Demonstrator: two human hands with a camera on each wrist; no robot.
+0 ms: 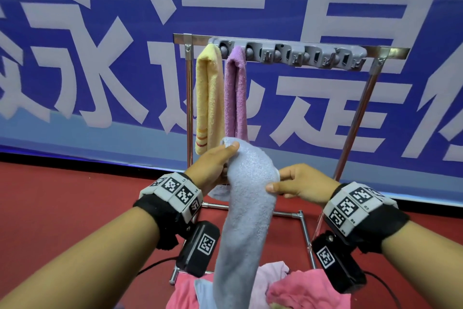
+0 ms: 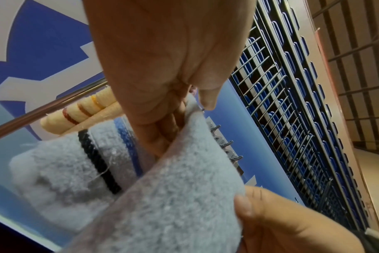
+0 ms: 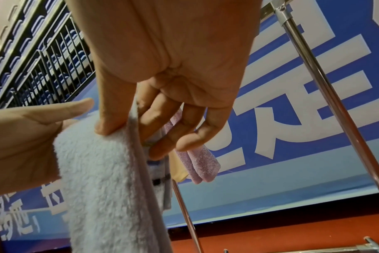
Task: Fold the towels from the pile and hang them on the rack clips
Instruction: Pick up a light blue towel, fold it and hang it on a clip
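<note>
we've got the grey towel [image 1: 248, 198] up in front of the rack [image 1: 288, 54], left hand [image 1: 213, 171] gripping its top fold, right hand [image 1: 300, 184] pinching its right edge. behind it a yellow towel [image 1: 208, 98] and purple towel [image 1: 235, 93] hang from the clips at the rack's left end; the pile [image 1: 275, 288] sits on the red floor [image 1: 62, 208] below.

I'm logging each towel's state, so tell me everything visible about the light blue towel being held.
The light blue towel is fluffy terry, folded lengthwise into a long band. The left hand grips its top fold; the right hand pinches its edge. A black and a blue stripe cross one end. Its lower end reaches the pile.
</note>
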